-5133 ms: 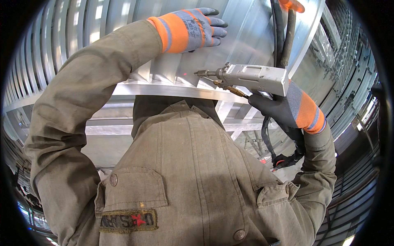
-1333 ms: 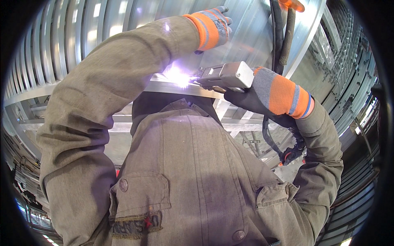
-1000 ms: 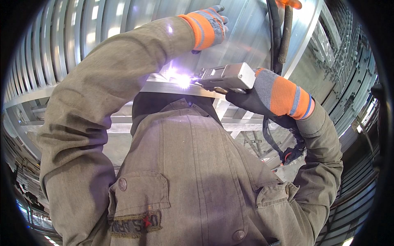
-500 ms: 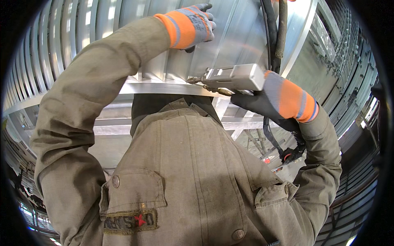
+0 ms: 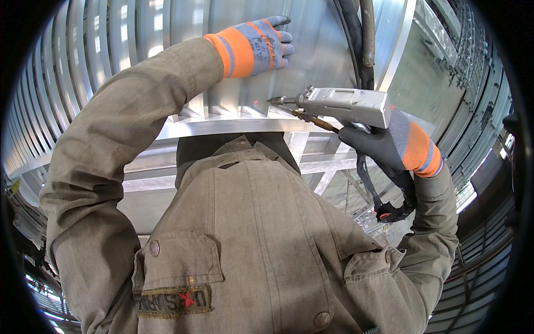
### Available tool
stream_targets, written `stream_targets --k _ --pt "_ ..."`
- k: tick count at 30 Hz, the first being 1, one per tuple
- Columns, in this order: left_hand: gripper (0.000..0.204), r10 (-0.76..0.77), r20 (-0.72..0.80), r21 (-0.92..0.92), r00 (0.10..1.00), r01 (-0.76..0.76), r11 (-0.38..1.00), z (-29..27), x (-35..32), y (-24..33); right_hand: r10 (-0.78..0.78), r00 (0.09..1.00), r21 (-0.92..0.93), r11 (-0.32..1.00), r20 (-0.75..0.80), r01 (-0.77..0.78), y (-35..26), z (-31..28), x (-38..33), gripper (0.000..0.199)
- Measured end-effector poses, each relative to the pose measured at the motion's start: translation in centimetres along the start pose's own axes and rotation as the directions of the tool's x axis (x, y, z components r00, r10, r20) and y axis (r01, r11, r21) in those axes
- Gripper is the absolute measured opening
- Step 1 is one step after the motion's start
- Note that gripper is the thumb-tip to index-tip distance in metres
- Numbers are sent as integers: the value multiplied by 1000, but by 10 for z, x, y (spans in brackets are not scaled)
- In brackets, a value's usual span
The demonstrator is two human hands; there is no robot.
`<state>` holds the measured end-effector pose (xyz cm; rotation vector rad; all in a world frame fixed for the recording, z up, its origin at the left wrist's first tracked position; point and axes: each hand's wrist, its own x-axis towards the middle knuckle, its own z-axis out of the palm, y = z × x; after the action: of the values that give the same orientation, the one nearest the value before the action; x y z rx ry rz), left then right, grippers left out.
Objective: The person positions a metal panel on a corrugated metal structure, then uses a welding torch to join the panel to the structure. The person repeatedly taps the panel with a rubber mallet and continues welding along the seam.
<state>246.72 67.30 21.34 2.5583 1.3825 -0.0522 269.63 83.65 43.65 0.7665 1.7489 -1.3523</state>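
Observation:
My right hand (image 5: pixel 372 146), in a grey and orange glove with a black palm, is wrapped round a silver handheld laser welding gun (image 5: pixel 347 103). The gun's nozzle (image 5: pixel 283 101) points left, with a thin brass wire-feed tube (image 5: pixel 317 121) running beneath it. Just beyond its tip, a small red dot shows on the shiny ribbed metal panel (image 5: pixel 317 55), near the panel's near edge rail (image 5: pixel 222 127). In a matching glove, my left hand (image 5: pixel 264 45) lies over the ribs with its fingers stretched out and holds nothing. The gun's grip is mostly hidden by my right hand.
Thick dark cables (image 5: pixel 364 44) cross the panel at its right side. A black hose (image 5: pixel 397 203) hangs below my right wrist. Pale metal framing (image 5: pixel 328 161) lies under the panel, and stacked metal lengths (image 5: pixel 489 106) stand at the far right.
The welding gun and my right hand have moved right and slightly down along the panel edge. My left hand has shifted slightly down, and the whole view has shifted a little.

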Motion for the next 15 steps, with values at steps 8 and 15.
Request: stream_targets --k 8,15 --pt "40 7 219 -47 976 4 999 -13 33 -10 -14 999 -5 1000 39 14 12 -5 5 49" --pt "39 17 93 -143 996 -3 990 0 23 -13 -37 993 29 999 -112 40 8 -10 -43 55"
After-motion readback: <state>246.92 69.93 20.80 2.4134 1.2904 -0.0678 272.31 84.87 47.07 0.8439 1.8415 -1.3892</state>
